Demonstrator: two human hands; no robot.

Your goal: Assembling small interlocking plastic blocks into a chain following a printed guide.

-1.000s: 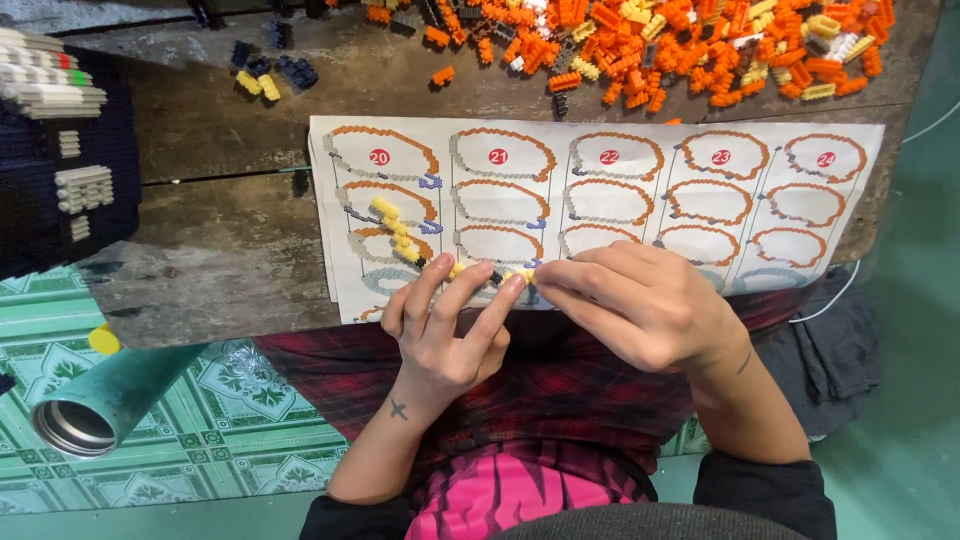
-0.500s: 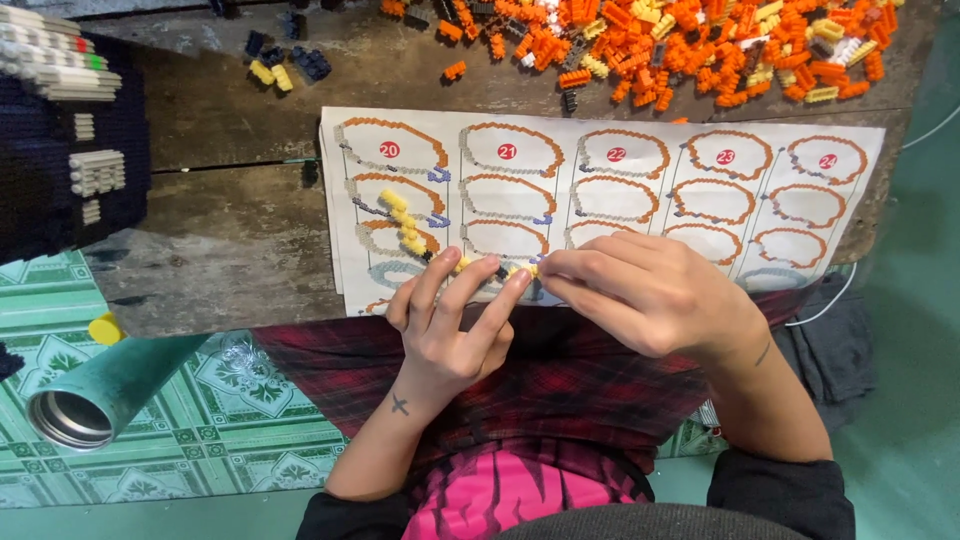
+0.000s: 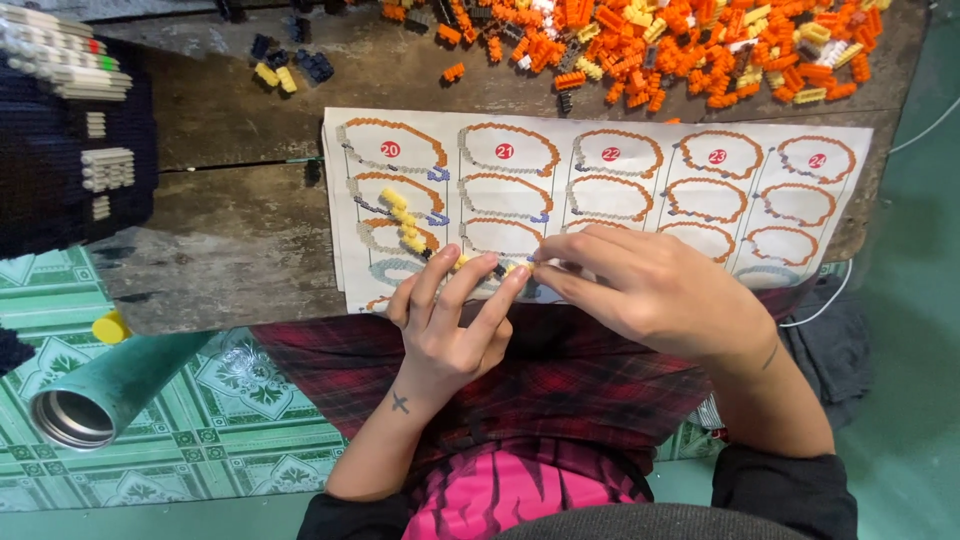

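I have the fingers of my left hand [image 3: 450,325] and right hand [image 3: 650,290] pinched together on a tiny yellow brick piece [image 3: 513,268], held low over the instruction sheet [image 3: 600,215] on the counter [image 3: 230,230] so I can match it against the diagrams.

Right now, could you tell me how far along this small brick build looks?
Done: a short yellow brick strip lies on the instruction sheet. In hand: the left hand and right hand meet fingertip to fingertip over a tiny yellow piece. Left: a big pile of orange and yellow bricks lies loose on the wooden table.
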